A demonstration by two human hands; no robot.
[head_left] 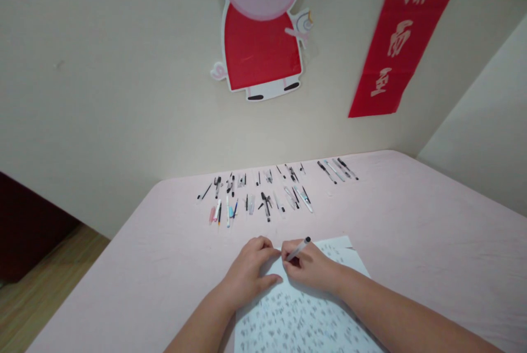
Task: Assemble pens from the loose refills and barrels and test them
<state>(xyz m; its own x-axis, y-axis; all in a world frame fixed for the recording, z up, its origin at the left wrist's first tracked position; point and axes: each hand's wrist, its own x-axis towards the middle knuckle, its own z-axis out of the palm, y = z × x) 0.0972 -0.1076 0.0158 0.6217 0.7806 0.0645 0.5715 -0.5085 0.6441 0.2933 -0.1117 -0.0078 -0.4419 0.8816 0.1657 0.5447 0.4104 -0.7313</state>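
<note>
Between the fingers of my right hand (307, 268) is a pen (298, 249) with a clear barrel and a black end, leaning up to the right. That hand rests on a white sheet of paper (284, 317) covered with rows of small dark handwriting. My left hand (253, 268) lies at the sheet's left edge, thumb and fingers apart, holding nothing. The pen's tip is hidden by my right fingers.
Beyond the paper lie several pens and pen parts (265, 207) in rows on the pink tabletop (164, 265). A few whole pens (327, 172) are at the far right. A wall (135, 95) with a cartoon pig cutout (263, 45) and red banner (405, 40) stands behind.
</note>
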